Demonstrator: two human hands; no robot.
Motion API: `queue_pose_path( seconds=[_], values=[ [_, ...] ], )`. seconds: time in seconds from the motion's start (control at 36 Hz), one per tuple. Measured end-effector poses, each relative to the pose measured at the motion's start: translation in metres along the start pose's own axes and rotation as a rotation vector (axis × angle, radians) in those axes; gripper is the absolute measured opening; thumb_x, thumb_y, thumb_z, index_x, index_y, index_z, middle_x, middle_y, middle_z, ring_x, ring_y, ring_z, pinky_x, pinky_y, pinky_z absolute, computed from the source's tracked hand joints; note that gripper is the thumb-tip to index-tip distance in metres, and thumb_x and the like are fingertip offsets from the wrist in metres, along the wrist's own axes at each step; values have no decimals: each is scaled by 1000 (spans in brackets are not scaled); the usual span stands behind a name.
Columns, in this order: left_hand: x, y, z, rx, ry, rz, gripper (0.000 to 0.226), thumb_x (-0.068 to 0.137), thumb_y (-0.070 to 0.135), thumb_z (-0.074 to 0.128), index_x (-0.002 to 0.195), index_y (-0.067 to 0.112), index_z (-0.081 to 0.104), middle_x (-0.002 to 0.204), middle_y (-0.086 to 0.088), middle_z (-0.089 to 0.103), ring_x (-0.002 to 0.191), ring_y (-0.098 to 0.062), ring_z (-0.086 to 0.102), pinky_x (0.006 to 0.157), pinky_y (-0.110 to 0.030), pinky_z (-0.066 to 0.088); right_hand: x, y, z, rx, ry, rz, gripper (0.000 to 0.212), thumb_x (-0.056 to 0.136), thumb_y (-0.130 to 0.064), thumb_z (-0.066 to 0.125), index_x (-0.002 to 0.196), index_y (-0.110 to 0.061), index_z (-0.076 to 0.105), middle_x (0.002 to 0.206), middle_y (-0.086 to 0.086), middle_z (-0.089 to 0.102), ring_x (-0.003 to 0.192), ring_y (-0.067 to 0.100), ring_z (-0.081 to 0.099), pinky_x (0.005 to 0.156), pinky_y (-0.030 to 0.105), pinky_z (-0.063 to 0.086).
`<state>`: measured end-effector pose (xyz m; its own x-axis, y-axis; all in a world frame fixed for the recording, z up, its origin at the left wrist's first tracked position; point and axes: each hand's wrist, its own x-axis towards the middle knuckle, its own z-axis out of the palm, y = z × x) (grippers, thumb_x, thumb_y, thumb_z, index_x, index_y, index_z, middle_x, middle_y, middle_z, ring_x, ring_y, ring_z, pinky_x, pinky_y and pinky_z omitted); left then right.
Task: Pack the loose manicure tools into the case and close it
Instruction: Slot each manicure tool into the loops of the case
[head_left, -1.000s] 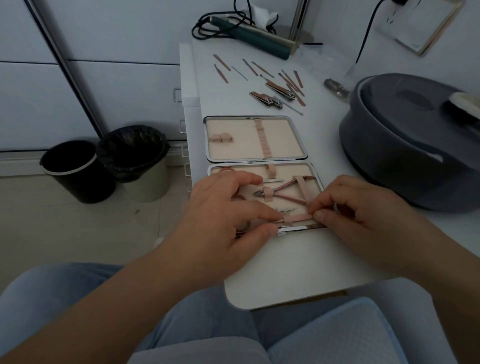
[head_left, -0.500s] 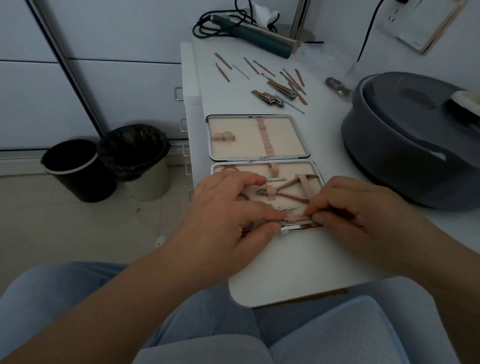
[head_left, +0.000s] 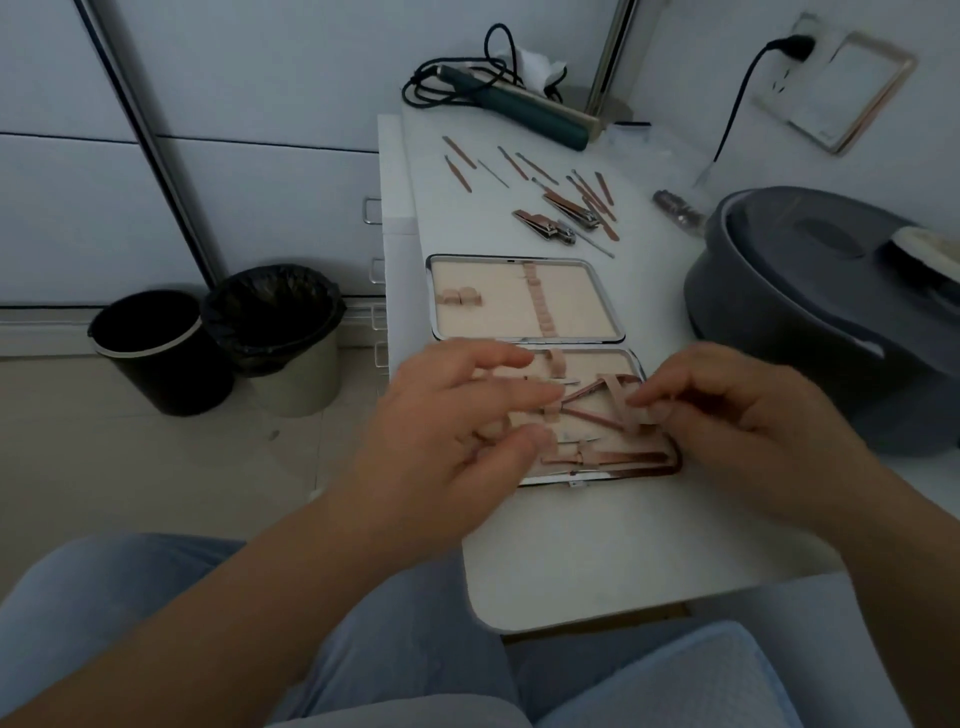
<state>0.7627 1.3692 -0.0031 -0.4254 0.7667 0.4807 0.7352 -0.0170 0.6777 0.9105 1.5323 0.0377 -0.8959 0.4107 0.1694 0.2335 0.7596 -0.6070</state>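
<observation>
Seating tools under straps: both hands work over the near half of the open manicure case (head_left: 524, 319), which lies in the middle of the frame on the white table (head_left: 597, 545).
Left hand: left hand (head_left: 447, 431) hovers over the left part of the near half, fingers spread and only loosely bent, thumb beside the forefinger; it looks blurred, and I cannot tell whether a fingertip touches a strap.
Cuticle nipper: cuticle nipper (head_left: 592, 405) sits in the near half, long axis running left to right across the frame, handles fanned toward the right, jaws toward the left under a small loop.
Bottom tool: a thin rose-gold tool (head_left: 618, 458) lies along the near edge, long axis left to right, held by a loop.
Right hand: right hand (head_left: 727, 415) has thumb and forefinger drawn together at the diagonal strap (head_left: 621, 402) over the handles; a pinch seems likely, though blur leaves it uncertain.
Doing it well: probably best to lift the strap just enough, keep the handles flat, and steady the case with the other hand.
Loose tools: loose tools (head_left: 566, 208), clippers among them, wait at upper centre, mostly slanting from upper left to lower right.
Far half: holds only bare loops.
</observation>
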Motion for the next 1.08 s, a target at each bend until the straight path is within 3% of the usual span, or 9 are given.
queue_pose_path(
  seconds=[0.11, 0.22, 0.39, 0.5, 0.61, 0.67, 0.78, 0.89, 1.08],
  values=[
    [16, -18, -9, 42, 26, -90, 21, 80, 29, 64, 100, 36, 64, 112, 20, 50, 107, 8, 39, 93, -7, 26, 32, -4, 2, 8, 90, 64, 24, 84, -22, 56, 74, -44, 59, 77, -14, 59, 72, -1, 54, 61, 5, 43],
    [23, -36, -14, 87, 42, -109, 23, 78, 27, 66, 101, 30, 67, 108, 18, 51, 100, 14, 37, 89, 4, 19, 69, -10, 13, -98, 41, 110, 14, 87, -30, 55, 85, -43, 57, 85, -23, 51, 76, -9, 51, 60, 9, 34],
    [23, -48, -16, 95, 37, -99, 31, 71, 34, 60, 99, 24, 69, 105, 17, 54, 105, 5, 42, 94, -11, 27, 108, -10, 27, -252, 45, 120, 24, 89, -29, 53, 111, -34, 59, 115, -16, 49, 104, -2, 44, 88, 17, 31],
    [21, -51, -14, 44, 28, -118, 34, 73, 41, 55, 100, 27, 68, 107, 21, 51, 103, 13, 37, 92, -1, 21, 124, 1, 33, -258, 121, 162, 22, 90, -25, 50, 107, -31, 63, 96, -18, 49, 74, -6, 43, 59, 6, 24],
    [19, -52, -10, -15, 55, -124, 44, 71, 51, 43, 100, 29, 67, 105, 30, 45, 102, 17, 35, 93, -4, 24, 155, 16, 32, -225, 262, 259, 22, 90, -26, 51, 110, -29, 60, 123, -3, 53, 93, 6, 47, 67, 14, 32],
    [19, -55, -10, -36, 68, -117, 43, 70, 50, 44, 99, 29, 67, 106, 32, 44, 103, 14, 38, 95, -13, 29, 172, 20, 32, -234, 287, 319, 26, 90, -24, 50, 114, -25, 58, 125, 1, 53, 93, 10, 50, 66, 17, 38],
    [19, -59, -9, -45, 86, -110, 37, 72, 48, 47, 99, 32, 67, 106, 32, 46, 107, 6, 45, 95, -25, 36, 203, 28, 26, -468, 323, 436, 34, 86, -18, 45, 118, -17, 58, 119, 10, 55, 103, 27, 55, 85, 39, 49],
    [17, -58, -9, -54, 72, -126, 42, 72, 49, 43, 100, 31, 67, 106, 31, 45, 107, 7, 41, 93, -6, 25, 219, 35, 23, -592, 276, 525, 33, 84, -14, 45, 112, -15, 61, 110, 11, 59, 94, 26, 52, 73, 33, 40],
    [16, -58, -12, -24, 37, -126, 43, 74, 49, 40, 104, 31, 65, 109, 23, 48, 112, 3, 41, 97, -25, 35, 223, 45, 24, -611, 262, 523, 26, 83, -13, 51, 105, -18, 64, 100, 8, 66, 79, 22, 52, 65, 29, 37]
  ],
)
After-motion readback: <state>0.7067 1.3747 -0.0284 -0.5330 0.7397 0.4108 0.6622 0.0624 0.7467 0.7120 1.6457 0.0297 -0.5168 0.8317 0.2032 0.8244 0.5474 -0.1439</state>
